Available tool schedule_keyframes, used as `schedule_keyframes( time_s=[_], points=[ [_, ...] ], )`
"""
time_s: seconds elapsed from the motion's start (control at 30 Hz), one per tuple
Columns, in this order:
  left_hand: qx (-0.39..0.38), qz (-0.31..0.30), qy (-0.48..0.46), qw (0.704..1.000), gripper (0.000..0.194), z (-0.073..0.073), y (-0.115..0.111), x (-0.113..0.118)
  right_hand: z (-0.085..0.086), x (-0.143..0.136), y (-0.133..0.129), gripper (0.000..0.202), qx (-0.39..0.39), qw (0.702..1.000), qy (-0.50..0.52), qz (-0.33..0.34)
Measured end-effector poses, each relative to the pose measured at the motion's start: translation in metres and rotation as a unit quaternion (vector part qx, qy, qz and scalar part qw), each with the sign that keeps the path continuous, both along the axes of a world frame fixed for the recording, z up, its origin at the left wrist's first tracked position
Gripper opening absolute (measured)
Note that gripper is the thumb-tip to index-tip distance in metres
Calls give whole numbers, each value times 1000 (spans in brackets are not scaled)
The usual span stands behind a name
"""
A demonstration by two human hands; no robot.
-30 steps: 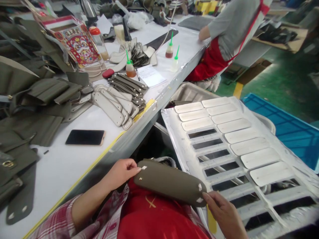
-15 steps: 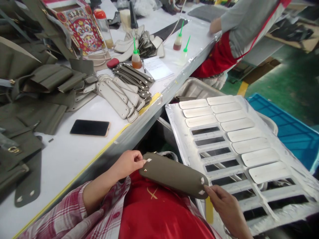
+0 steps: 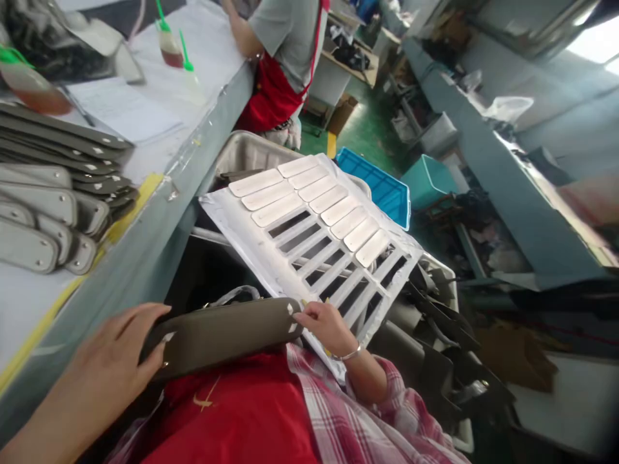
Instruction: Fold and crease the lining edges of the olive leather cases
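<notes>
1. Right hand (image 3: 329,328): thumb and forefinger pinch the right end of the olive panel (image 3: 232,332), right by its white tabs (image 3: 290,309).
2. Left hand (image 3: 113,354): thumb on the near side of the panel's left end, fingers spread toward the top edge; I can't tell from here whether it's clamped or only steadying.
3. Panel's location: held up in front of the person's red apron (image 3: 232,412), long side crosswise, tilted, right end higher. It's between the worktable and the slotted white board; touching the board or not, can't tell.
4. Step in hand, my call: handling and turning the panel between two hands, face with tabs outward. Next move calls for a firm hold at the left end too, and fingertips off the tabs.
5. Just beyond: slotted white board (image 3: 271,251), pale oblong pieces (image 3: 277,209) lying on its far part, dark slots nearer.
6. Left side: worktable (image 3: 19,316), yellow tape on its edge; dark strips (image 3: 62,145) stacked, pale strips (image 3: 29,245) piled beside them, paper (image 3: 126,113), green-tipped bottles (image 3: 170,48) behind.
7. Further out: grey bin (image 3: 256,151) behind the board, blue crate (image 3: 374,187), co-worker in a grey sleeve (image 3: 275,26) at the table's far end.
</notes>
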State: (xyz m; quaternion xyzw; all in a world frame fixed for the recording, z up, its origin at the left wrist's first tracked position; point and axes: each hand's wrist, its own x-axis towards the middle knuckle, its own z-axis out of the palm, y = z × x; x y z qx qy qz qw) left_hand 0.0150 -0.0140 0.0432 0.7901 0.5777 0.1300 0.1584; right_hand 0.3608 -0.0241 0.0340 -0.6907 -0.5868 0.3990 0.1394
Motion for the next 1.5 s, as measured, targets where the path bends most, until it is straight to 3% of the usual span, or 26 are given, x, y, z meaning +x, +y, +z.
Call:
schedule_keyframes(
  time_s=[0.13,0.2,0.27,0.37,0.57,1.07,1.33,1.5],
  points=[
    [46,-137,-5,989,40,4,6,70,1,0,-2,32,7,1000,4,-2],
    [43,-185,-16,982,55,-2,7,108,2,1,-2,32,12,1000,4,2],
    [33,-207,-20,978,73,-11,7,138,3,2,-2,32,17,1000,2,8],
    [21,-202,-12,979,82,-22,7,161,6,4,-1,30,15,1000,-6,16],
    [21,-211,-10,977,76,-28,10,163,7,9,4,28,-5,1000,4,29],
    [70,-238,24,968,60,-24,12,174,5,16,5,29,20,991,-61,114],
    [42,-229,53,971,70,-21,13,180,8,15,7,32,22,985,-97,140],
    [36,-227,43,972,57,-19,13,182,11,15,7,30,21,983,-107,145]
  ],
)
